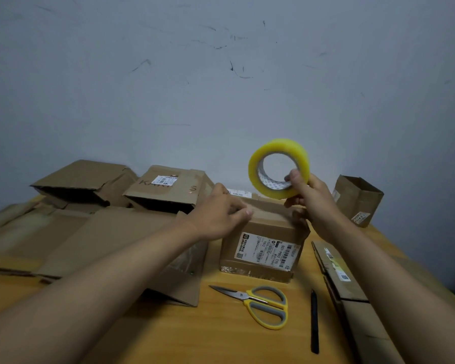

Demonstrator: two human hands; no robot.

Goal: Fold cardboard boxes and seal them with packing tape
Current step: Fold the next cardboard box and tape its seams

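Observation:
A small closed cardboard box (263, 248) with a white shipping label stands on the wooden table (168, 334) in the middle. My left hand (221, 211) rests on the box's top left edge, fingers pressing down there. My right hand (313, 198) holds a yellow roll of packing tape (279, 168) up above the box's right side, thumb inside the core. Whether a strip of tape runs from the roll to the box is too faint to tell.
Yellow-handled scissors (263, 304) and a black pen (314, 321) lie in front of the box. Flattened cardboard (63, 237) covers the left side. Two open boxes (168, 190) lie at the back, a small open box (357, 198) stands at the right, and a flat carton (344, 287) lies along the right edge.

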